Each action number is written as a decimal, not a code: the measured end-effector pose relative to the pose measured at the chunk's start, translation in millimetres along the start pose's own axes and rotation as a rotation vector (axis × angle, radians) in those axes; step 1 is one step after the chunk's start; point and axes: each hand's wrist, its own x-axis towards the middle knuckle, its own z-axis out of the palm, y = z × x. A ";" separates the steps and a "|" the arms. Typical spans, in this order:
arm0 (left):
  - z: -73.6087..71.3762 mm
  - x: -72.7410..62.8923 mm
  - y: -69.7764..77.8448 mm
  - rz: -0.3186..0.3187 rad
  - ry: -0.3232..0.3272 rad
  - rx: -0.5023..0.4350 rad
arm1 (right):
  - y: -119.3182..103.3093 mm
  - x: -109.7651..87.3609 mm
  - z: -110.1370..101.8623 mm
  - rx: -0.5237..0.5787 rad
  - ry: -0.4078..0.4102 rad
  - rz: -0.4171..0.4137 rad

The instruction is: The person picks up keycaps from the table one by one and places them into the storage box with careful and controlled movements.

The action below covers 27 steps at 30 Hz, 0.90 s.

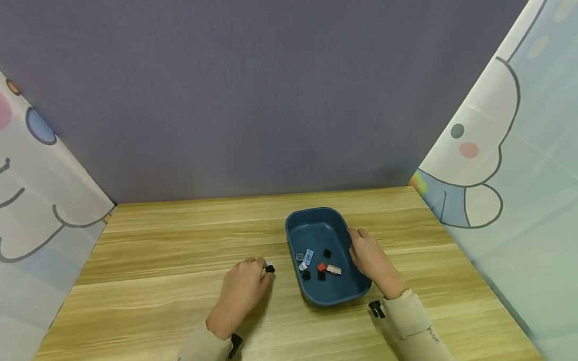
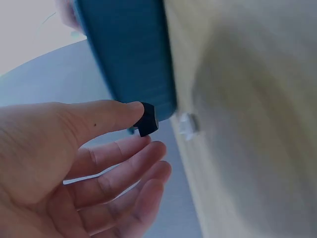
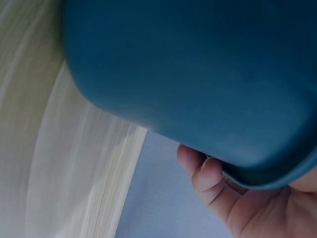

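My left hand (image 1: 242,285) pinches a small black toy brick (image 2: 148,120) between thumb and forefinger, just above the table and left of the blue tray (image 1: 321,296). The other fingers of that hand are loosely bent. Beyond the black brick, a small white piece (image 2: 187,126) lies on the table. My right hand (image 1: 372,260) grips the tray's right rim, with fingertips (image 3: 208,173) showing under its edge in the right wrist view. Inside the tray lie several small pieces, among them a red one (image 1: 322,267), a light blue one (image 1: 308,257) and a black one (image 1: 327,253).
The tray stands on a wood-grain table (image 1: 176,248). A grey partition (image 1: 267,96) rises behind the table, and cartoon-printed curtains (image 1: 533,182) hang at both sides. Black wrist mounts (image 1: 377,309) stick out beside the sleeves.
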 end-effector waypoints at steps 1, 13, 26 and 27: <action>-2.6 1.9 0.8 0.005 0.009 0.004 | 0.0 0.1 0.0 -0.001 -0.001 0.001; -24.5 33.5 10.7 0.066 0.069 -0.038 | 0.6 0.6 1.1 -0.007 -0.017 0.015; -26.1 60.0 33.8 0.144 0.043 -0.069 | 2.2 0.9 3.7 -0.013 0.005 -0.002; -25.2 62.3 35.6 0.153 0.039 -0.070 | 1.9 0.9 3.5 -0.015 0.006 -0.005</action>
